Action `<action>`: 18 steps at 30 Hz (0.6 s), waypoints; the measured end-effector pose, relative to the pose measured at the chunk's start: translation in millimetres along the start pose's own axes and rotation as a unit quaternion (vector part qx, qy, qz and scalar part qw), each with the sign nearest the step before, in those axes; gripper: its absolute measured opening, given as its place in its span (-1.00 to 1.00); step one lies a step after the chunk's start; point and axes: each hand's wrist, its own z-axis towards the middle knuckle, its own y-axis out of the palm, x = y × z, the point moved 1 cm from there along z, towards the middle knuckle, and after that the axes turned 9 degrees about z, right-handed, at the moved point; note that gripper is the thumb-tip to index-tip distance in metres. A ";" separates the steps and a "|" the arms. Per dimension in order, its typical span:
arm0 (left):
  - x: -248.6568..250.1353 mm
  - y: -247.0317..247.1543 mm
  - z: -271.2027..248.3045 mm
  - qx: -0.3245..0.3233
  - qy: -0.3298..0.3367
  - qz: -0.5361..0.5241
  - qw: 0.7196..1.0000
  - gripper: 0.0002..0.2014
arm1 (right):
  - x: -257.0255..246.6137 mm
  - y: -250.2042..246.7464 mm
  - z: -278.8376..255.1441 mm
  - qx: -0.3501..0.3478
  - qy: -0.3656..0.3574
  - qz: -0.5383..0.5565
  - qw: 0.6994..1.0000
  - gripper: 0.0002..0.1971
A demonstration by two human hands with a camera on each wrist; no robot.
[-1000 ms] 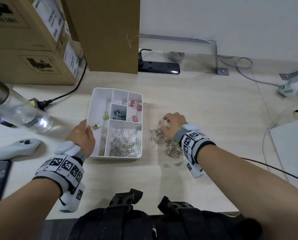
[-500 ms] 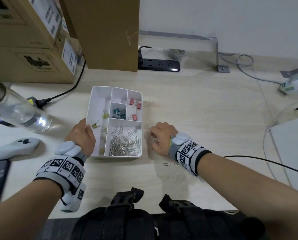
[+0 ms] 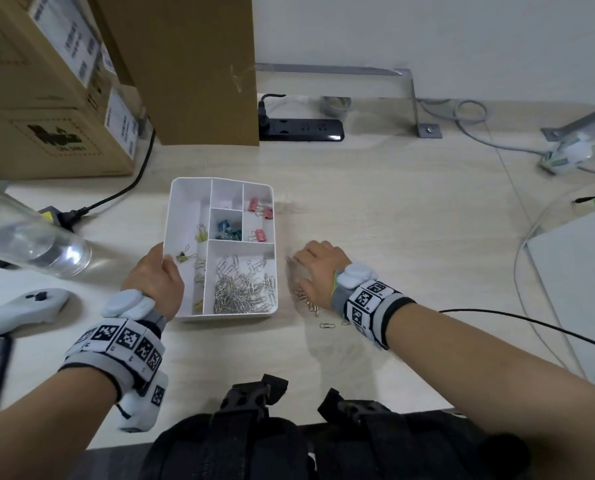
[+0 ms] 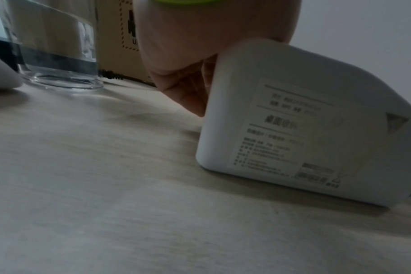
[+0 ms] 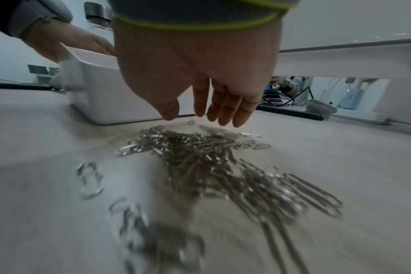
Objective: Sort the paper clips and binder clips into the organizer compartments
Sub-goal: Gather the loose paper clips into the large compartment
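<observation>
The white organizer [image 3: 226, 315] stands mid-desk. Silver paper clips [image 3: 244, 289] fill its large front compartment; pink binder clips [image 3: 261, 209], teal binder clips [image 3: 228, 232] and yellow binder clips [image 3: 201, 233] lie in other compartments. My left hand [image 3: 157, 271] grips the organizer's left rim, thumb inside; in the left wrist view the organizer [image 4: 305, 129] is tipped, showing its labelled underside. My right hand [image 3: 318, 268] lies palm-down with straight fingers [image 5: 214, 103] over a loose pile of paper clips [image 5: 211, 166] just right of the organizer. A stray paper clip [image 3: 327, 326] lies nearer me.
A clear bottle [image 3: 29, 240] and a white controller [image 3: 22, 306] sit at the left. Cardboard boxes [image 3: 46, 98] and a black power strip [image 3: 303, 129] stand at the back. A thin black cable [image 3: 531, 330] and a white slab [image 3: 580, 289] are at the right.
My right hand has slid left toward the organizer and flattened over the loose paper clips, dragging the pile along. The left hand has kept its hold on the rim.
</observation>
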 end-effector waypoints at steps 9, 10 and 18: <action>-0.2 5.3 0.4 0.025 0.005 -0.014 1.000 -0.72 | -3.1 -3.2 3.6 -0.071 -0.009 -0.002 0.997 -0.87; 0.1 6.0 0.9 0.030 0.006 -0.015 0.999 -0.73 | 0.6 -2.8 -1.1 -0.060 -0.016 0.001 0.998 -0.88; -1.5 7.4 2.4 0.030 0.010 -0.017 0.999 -0.75 | 34.5 -31.8 18.7 0.035 0.184 0.057 0.981 -0.76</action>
